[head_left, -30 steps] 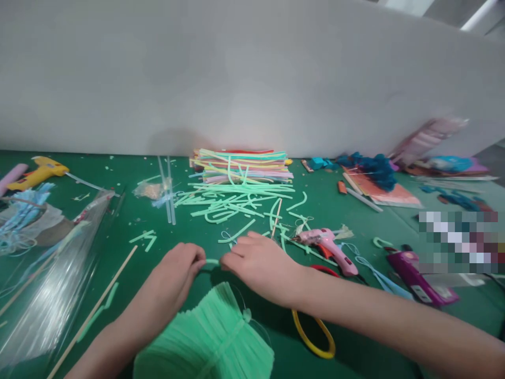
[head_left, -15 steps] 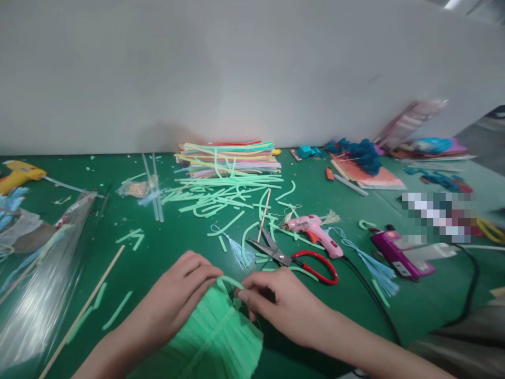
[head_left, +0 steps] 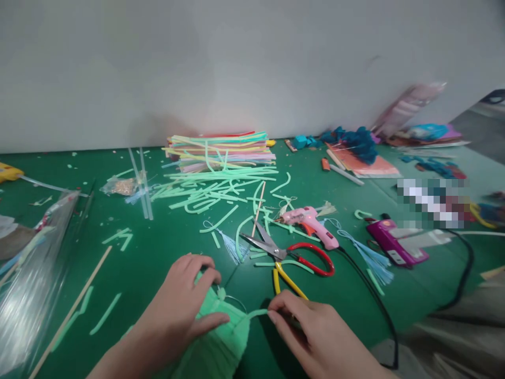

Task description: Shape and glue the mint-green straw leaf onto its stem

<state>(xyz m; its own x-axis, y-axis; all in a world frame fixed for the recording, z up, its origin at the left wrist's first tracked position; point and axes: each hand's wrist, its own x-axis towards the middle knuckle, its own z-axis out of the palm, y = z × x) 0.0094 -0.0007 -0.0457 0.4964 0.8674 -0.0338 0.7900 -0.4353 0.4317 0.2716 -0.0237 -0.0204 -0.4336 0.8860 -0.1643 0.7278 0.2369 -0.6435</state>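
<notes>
My left hand (head_left: 177,310) presses down on a folded, pleated light-green paper piece (head_left: 221,342) at the near edge of the green table (head_left: 158,252). My right hand (head_left: 315,337) pinches the end of a thin green strip (head_left: 252,314) that runs from the top of the pleated piece to the right. A thin wire loop (head_left: 232,300) sits at the top of the paper.
Red-and-yellow-handled scissors (head_left: 292,260) lie just beyond my hands, with a pink glue gun (head_left: 310,221) behind and its black cord (head_left: 374,305) trailing right. Cut green strips (head_left: 213,195) and a stack of coloured sheets (head_left: 221,150) lie further back. Clear cellophane (head_left: 31,284) and a wooden stick (head_left: 74,308) lie left.
Both hands have drawn back toward me with the pleated green paper. My right hand has pulled the green strip out to the right, and the scissors have come into view.
</notes>
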